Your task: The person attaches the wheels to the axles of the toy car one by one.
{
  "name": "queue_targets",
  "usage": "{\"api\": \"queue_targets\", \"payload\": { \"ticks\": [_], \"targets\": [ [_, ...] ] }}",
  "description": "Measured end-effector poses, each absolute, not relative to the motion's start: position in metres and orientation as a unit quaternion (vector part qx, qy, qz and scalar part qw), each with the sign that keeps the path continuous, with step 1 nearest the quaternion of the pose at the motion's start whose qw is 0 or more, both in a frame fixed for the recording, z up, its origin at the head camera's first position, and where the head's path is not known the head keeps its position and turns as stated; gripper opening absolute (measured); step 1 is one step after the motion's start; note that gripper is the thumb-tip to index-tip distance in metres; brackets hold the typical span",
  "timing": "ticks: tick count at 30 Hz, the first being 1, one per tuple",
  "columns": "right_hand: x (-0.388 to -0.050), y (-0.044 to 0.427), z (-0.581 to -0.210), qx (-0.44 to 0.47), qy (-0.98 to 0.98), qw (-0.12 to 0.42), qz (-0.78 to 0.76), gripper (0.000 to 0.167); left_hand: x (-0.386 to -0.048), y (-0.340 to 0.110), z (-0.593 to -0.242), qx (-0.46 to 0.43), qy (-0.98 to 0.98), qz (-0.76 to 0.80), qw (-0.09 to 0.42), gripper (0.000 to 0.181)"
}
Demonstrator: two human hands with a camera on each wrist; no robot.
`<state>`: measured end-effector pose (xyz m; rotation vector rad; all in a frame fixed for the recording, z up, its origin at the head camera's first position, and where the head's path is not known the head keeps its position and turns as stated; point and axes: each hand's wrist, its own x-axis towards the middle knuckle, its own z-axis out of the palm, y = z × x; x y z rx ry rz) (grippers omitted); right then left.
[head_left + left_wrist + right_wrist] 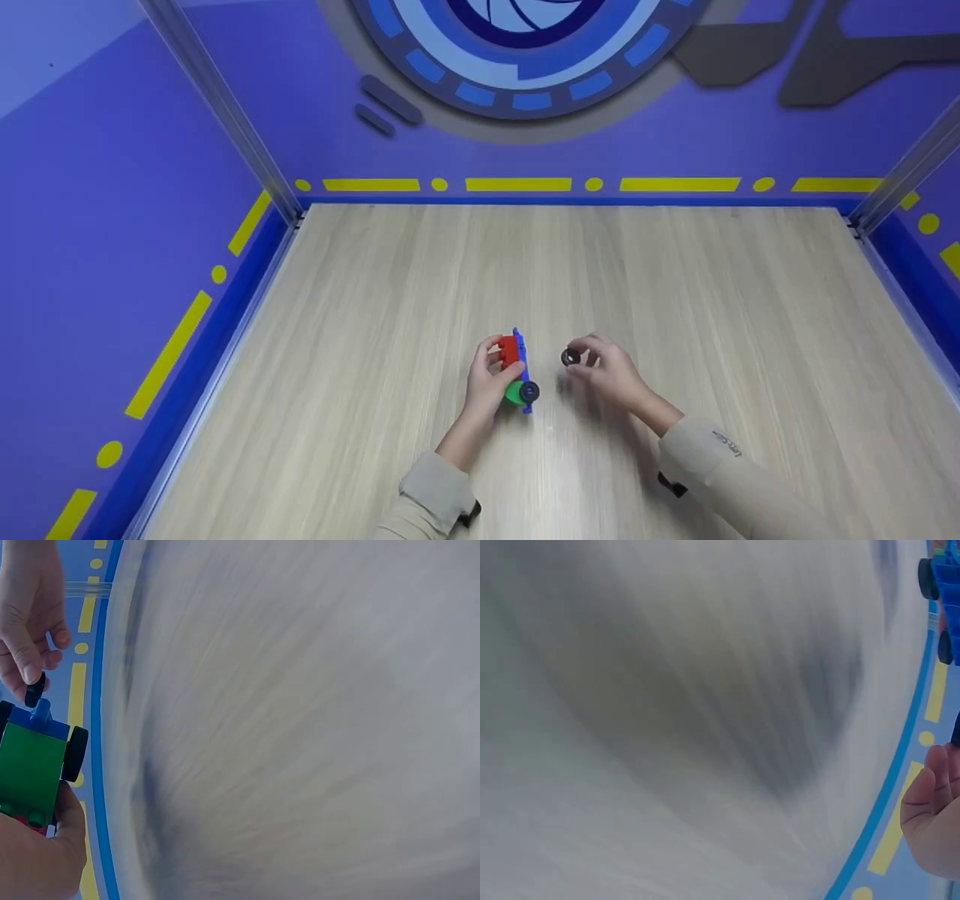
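Observation:
My left hand grips a toy block car, tilted on its side, with its blue base turned toward the right hand. The car carries a red brick, a green block and black wheels; one attached wheel shows at the near end. To the right, my right hand pinches a loose black wheel between thumb and fingers, a short gap from the car. In the left wrist view, this loose wheel appears close to a blue peg on the car's end. The right wrist view shows the blue underside partly cut off.
Both hands are over a light wood-grain table. A blue-purple wall with yellow markings rises behind it, and side panels stand left and right. Metal posts mark the back corners.

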<state>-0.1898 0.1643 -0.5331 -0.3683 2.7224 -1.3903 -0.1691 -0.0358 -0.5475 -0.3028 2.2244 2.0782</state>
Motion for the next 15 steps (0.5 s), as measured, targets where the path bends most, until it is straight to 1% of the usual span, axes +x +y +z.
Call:
{"api": "queue_targets", "payload": {
  "ticks": [7,15],
  "targets": [
    [-0.188,0.160,-0.527,-0.120,0.866,0.013,-0.485,0.028,-0.168,-0.032,-0.546,-0.099,0.730,0.673,0.063,0.055],
    [-0.185,0.153,-0.522,-0.133,0.860,-0.012,-0.493,0.028,-0.165,-0.029,-0.544,-0.078,0.725,0.680,0.080,0.055]
  ]
}}
